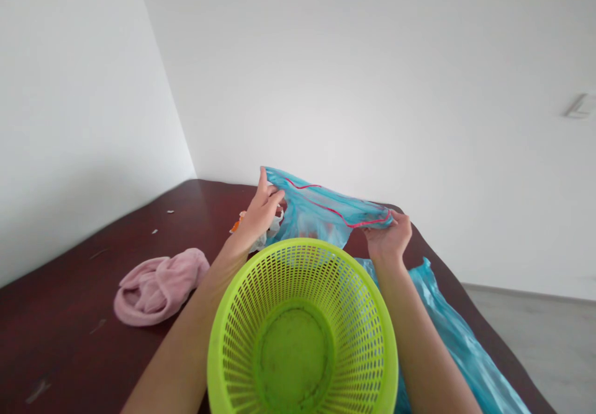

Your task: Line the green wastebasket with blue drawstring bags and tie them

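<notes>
A thin blue plastic bag [321, 206] with a red drawstring is stretched between my two hands, beyond the green basket. My left hand [263, 209] grips one end of the bag's mouth, fingers closed on the film. At the opposite end, my right hand [390, 234] pinches the rim by the red string. Between my forearms stands a bright green perforated plastic basket [298, 355], its inside bare and its bottom marked with dark smudges. The lower part of the bag hangs down behind the basket's far rim and is partly hidden.
A crumpled pink cloth item [161, 287] lies left on the dark red table [84, 339]. More blue plastic [459, 333] spreads along the right edge. White and orange wrappers [258, 242] sit behind my left wrist. White walls [372, 79] rise behind the table.
</notes>
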Demonstrator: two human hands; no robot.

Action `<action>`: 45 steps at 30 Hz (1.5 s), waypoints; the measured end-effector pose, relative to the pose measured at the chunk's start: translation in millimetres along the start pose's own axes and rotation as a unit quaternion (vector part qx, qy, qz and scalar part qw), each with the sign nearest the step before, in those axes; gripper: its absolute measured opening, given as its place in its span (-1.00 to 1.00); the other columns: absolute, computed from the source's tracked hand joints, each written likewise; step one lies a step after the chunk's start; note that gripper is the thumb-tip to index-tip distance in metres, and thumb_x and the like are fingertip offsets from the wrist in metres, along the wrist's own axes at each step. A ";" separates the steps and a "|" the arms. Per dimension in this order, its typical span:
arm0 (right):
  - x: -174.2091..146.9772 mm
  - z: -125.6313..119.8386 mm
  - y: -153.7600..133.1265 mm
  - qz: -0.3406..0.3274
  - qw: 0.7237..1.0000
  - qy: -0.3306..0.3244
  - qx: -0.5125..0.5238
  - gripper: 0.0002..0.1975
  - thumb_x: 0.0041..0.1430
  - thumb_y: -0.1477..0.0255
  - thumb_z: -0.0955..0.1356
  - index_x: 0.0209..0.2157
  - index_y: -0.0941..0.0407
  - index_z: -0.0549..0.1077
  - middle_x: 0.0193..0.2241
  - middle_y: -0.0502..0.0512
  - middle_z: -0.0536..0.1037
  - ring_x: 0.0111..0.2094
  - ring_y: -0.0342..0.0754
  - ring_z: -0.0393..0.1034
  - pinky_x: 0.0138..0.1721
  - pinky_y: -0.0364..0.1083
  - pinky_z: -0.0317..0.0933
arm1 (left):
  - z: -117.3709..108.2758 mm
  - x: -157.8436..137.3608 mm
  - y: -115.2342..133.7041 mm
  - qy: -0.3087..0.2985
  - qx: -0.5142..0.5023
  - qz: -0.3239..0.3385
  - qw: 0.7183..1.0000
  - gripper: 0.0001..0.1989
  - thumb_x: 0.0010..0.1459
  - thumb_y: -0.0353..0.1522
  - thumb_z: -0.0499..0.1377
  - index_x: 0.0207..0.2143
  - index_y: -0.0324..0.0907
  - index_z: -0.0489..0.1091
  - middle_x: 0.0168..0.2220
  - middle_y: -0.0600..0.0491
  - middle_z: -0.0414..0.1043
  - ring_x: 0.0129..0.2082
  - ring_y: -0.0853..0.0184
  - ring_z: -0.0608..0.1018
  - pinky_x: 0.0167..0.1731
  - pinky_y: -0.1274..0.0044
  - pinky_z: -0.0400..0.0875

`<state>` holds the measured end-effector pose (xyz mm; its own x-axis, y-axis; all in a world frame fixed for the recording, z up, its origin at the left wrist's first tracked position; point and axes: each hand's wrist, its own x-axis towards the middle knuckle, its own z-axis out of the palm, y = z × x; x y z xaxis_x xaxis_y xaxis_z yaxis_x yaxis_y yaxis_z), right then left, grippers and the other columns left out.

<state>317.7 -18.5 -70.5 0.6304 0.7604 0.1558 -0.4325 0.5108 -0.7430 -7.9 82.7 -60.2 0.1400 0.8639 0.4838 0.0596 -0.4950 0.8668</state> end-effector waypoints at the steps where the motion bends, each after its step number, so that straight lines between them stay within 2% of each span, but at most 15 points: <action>1: -2.5 1.1 -1.7 0.009 1.000 -0.006 -0.021 -0.55 0.32 -0.09 0.41 -0.43 -0.04 0.44 -0.51 0.05 0.58 -0.47 0.03 0.52 -0.41 0.02 0.48 | 4.5 -0.2 2.9 0.004 -0.041 0.008 0.999 0.03 0.53 -0.07 0.29 0.81 0.07 -0.20 0.11 -0.06 0.71 -0.09 0.21 0.76 -0.10 0.40 0.72; 5: -14.1 3.8 -10.1 -0.012 0.970 -0.081 -0.229 -0.28 0.32 -0.38 0.43 -0.53 -0.05 0.43 -0.63 0.03 0.44 -0.54 0.02 0.35 -0.47 0.04 0.30 | 16.1 -3.9 15.3 0.032 -0.100 0.042 0.994 0.06 0.44 -0.01 0.45 0.74 0.04 -0.04 0.12 -0.08 0.70 -0.02 0.17 0.77 -0.04 0.37 0.74; 8: -20.9 6.1 -17.0 -0.091 0.891 -0.188 -0.403 -0.20 0.21 -0.25 0.62 -0.63 -0.02 0.22 -0.66 -0.06 0.22 -0.54 -0.10 0.07 -0.48 0.00 -0.01 | 16.9 -6.3 23.2 0.023 -0.103 0.042 0.994 -0.09 0.39 -0.15 0.47 0.62 -0.01 0.14 0.07 -0.05 0.70 -0.08 0.19 0.77 -0.08 0.38 0.74; 10: -22.8 7.5 -22.6 -0.140 0.858 -0.206 -0.449 -0.19 0.27 -0.20 0.60 -0.64 0.00 0.16 -0.65 -0.08 0.15 -0.52 -0.13 0.00 -0.46 -0.01 -0.10 | 13.6 -6.3 27.3 0.024 -0.089 0.034 0.995 -0.25 0.34 -0.26 0.43 0.49 -0.01 0.27 0.00 0.01 0.68 -0.20 0.28 0.73 -0.23 0.48 0.67; 15: -23.3 9.4 -40.9 -0.247 0.891 -0.086 -0.371 -0.33 0.45 -0.10 0.52 -0.57 0.03 0.39 -0.57 -0.03 0.43 -0.48 -0.09 0.22 -0.37 -0.03 0.13 | -7.9 -2.1 32.6 0.144 -0.022 -0.004 0.989 -0.76 0.30 -0.36 0.28 -0.02 -0.02 0.34 -0.35 0.21 0.41 -0.51 0.38 0.47 -0.53 0.57 0.31; 19: -26.5 12.2 -48.4 -0.297 0.903 -0.017 -0.311 -0.41 0.49 -0.05 0.51 -0.51 0.04 0.49 -0.50 0.03 0.57 -0.45 -0.07 0.31 -0.33 -0.02 0.19 | -29.4 0.4 33.1 0.140 0.087 0.073 0.984 -0.81 0.21 -0.44 0.20 -0.31 -0.04 0.19 -0.27 0.10 0.48 -0.39 0.33 0.46 -0.41 0.52 0.36; 24: -30.3 19.9 -44.3 -0.232 0.937 -0.066 -0.253 -0.36 0.27 -0.04 0.66 -0.55 0.01 0.34 -0.46 0.06 0.63 -0.37 -0.03 0.48 -0.26 -0.03 0.36 | -43.0 -2.7 31.5 0.098 0.218 0.081 0.968 -0.79 0.28 -0.45 0.21 -0.06 -0.04 0.37 0.04 -0.07 0.64 0.01 0.09 0.67 0.04 0.28 0.60; 28: -29.7 18.8 -42.2 -0.156 0.946 -0.147 -0.242 -0.47 0.16 0.08 0.72 -0.43 0.01 0.42 -0.40 0.00 0.61 -0.38 -0.07 0.46 -0.33 -0.07 0.33 | -52.2 -13.8 36.3 0.030 0.410 -0.014 0.912 -0.56 0.43 -0.33 0.29 0.30 -0.12 0.38 0.26 -0.32 0.57 0.25 -0.20 0.66 0.26 0.04 0.56; 31: -26.3 10.5 -39.5 -0.111 0.918 -0.225 -0.308 -0.56 0.10 0.16 0.73 -0.18 0.00 0.54 -0.31 0.01 0.65 -0.40 -0.05 0.47 -0.38 -0.05 0.33 | -60.8 -22.8 45.3 -0.015 0.497 -0.111 0.861 -0.44 0.46 -0.23 0.34 0.41 -0.17 0.36 0.26 -0.41 0.54 0.21 -0.33 0.69 0.19 0.00 0.60; 34: -22.5 1.3 -32.9 -0.121 0.857 -0.261 -0.427 -0.69 0.14 0.26 0.64 -0.13 0.00 0.61 -0.27 0.06 0.68 -0.28 0.05 0.57 -0.24 0.03 0.40 | -64.6 -27.4 55.6 0.031 0.543 -0.108 0.832 -0.35 0.36 -0.27 0.40 0.42 -0.20 0.37 0.29 -0.45 0.48 0.19 -0.36 0.69 0.13 0.05 0.61; 36: -20.9 -1.1 -28.6 -0.141 0.817 -0.257 -0.496 -0.84 0.19 0.33 0.57 -0.19 0.01 0.63 -0.29 0.09 0.70 -0.22 0.10 0.60 -0.13 0.08 0.41 | -61.5 -27.6 61.0 0.055 0.530 -0.071 0.843 -0.45 0.29 -0.35 0.41 0.29 -0.16 0.45 0.21 -0.36 0.54 0.11 -0.24 0.70 0.04 0.16 0.58; 38: -20.9 0.8 -27.0 -0.162 0.803 -0.248 -0.518 -0.94 0.25 0.35 0.50 -0.23 0.01 0.63 -0.28 0.09 0.72 -0.20 0.11 0.62 -0.07 0.13 0.42 | -53.7 -25.8 64.4 0.035 0.489 -0.036 0.871 -0.69 0.23 -0.41 0.39 0.02 -0.08 0.53 -0.04 -0.15 0.62 -0.10 -0.05 0.68 -0.14 0.30 0.48; 41: -23.7 8.5 -31.3 -0.224 0.838 -0.201 -0.455 -0.90 0.36 0.32 0.46 -0.19 0.02 0.64 -0.23 0.12 0.73 -0.17 0.11 0.63 -0.03 0.14 0.46 | -36.9 -20.6 65.7 0.013 0.369 -0.018 0.929 -0.79 0.13 -0.45 0.38 -0.40 -0.06 0.39 -0.47 0.10 0.42 -0.43 0.20 0.48 -0.38 0.42 0.20; 43: -26.8 13.7 -36.9 -0.282 0.872 -0.127 -0.380 -0.87 0.41 0.27 0.48 -0.15 0.03 0.64 -0.20 0.12 0.71 -0.20 0.07 0.61 -0.08 0.10 0.47 | -26.6 -15.9 65.2 0.032 0.180 -0.077 0.980 -0.73 0.13 -0.42 0.36 -0.51 -0.07 0.32 -0.59 0.15 0.29 -0.55 0.29 0.40 -0.49 0.48 0.09; 45: -29.5 17.3 -41.7 -0.315 0.892 -0.063 -0.319 -0.82 0.42 0.22 0.52 -0.12 0.03 0.61 -0.19 0.10 0.68 -0.28 0.00 0.55 -0.20 0.03 0.43 | -20.6 -11.1 64.8 0.047 -0.024 -0.165 0.985 -0.76 0.23 -0.33 0.32 -0.49 -0.08 0.39 -0.62 0.13 0.34 -0.63 0.32 0.43 -0.61 0.54 0.06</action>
<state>306.0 -55.4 -32.9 0.5236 0.4636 0.7148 0.4614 0.5510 -0.6953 -25.9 43.0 -6.9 0.0284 0.9828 0.1826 0.0398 -0.1836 0.9822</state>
